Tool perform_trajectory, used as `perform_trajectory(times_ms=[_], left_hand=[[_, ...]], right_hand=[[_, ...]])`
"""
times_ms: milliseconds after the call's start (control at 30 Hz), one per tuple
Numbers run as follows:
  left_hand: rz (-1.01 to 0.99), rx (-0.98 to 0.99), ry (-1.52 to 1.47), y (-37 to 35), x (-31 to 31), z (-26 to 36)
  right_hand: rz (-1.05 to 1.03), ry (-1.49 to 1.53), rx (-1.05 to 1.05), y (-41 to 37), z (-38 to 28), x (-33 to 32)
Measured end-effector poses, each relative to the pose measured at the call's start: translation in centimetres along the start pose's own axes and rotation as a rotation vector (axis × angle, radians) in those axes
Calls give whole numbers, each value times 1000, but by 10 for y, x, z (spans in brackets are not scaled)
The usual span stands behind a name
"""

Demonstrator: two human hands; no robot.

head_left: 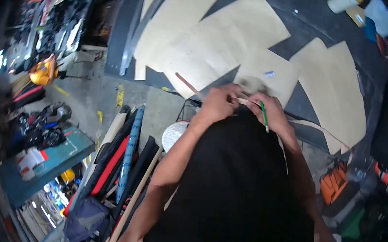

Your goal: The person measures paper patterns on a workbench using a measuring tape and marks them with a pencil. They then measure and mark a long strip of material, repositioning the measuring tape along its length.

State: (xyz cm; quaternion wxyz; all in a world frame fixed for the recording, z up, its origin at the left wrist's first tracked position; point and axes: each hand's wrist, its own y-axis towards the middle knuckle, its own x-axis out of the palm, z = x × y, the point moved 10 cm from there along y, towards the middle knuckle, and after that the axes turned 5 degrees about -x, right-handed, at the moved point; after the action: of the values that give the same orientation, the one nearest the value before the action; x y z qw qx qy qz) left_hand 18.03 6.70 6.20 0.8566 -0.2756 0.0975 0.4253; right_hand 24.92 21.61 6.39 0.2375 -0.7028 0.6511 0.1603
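At the front edge of the dark table, my left hand (217, 105) is closed with its fingertips pinching a narrow flexible tape (189, 85), which looks like a measuring tape. Its reddish-brown end sticks out to the left. My right hand (271, 113) is closed on the same tape close by, and a green pencil (264, 113) lies across its fingers. More of the tape trails off to the right. Just beyond my hands lies a cream pattern piece (277, 63) with a small bluish-white item (269, 74) on it. Black cloth (239, 188) covers the front of my body.
Large cream pattern pieces (208, 41) overlap on the dark table (317, 25), with more (334, 89) at the right. Long strips lie at its left. Below left stand fabric rolls (129, 154) and a round white-topped stool (173, 135). A person in yellow (43, 71) is farther left.
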Motion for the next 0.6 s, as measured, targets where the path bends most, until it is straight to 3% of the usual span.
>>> perform_trajectory(times_ms=[167,267,333,400,467,500,600], left_hand=[[-4,-158,-5,-16,-11,-38],[23,-49,44,-27,-5,-56],[79,-30,96,-41,-15,-65],[13,-103,98,-49,-5,-73],[12,-143,68,-55,-4,-80],[-15,-162,25,-55,1,-80],[-19,-168,44,-60,-7,-77]], right_hand=[[26,-22,-21,-17,15,4],[-59,40,90,-26,24,9],[-43,50,4,-30,29,15],[-20,59,-75,-36,28,19],[-144,23,201,-46,54,28],[-147,20,189,-46,52,30],[126,-109,134,-43,47,15]])
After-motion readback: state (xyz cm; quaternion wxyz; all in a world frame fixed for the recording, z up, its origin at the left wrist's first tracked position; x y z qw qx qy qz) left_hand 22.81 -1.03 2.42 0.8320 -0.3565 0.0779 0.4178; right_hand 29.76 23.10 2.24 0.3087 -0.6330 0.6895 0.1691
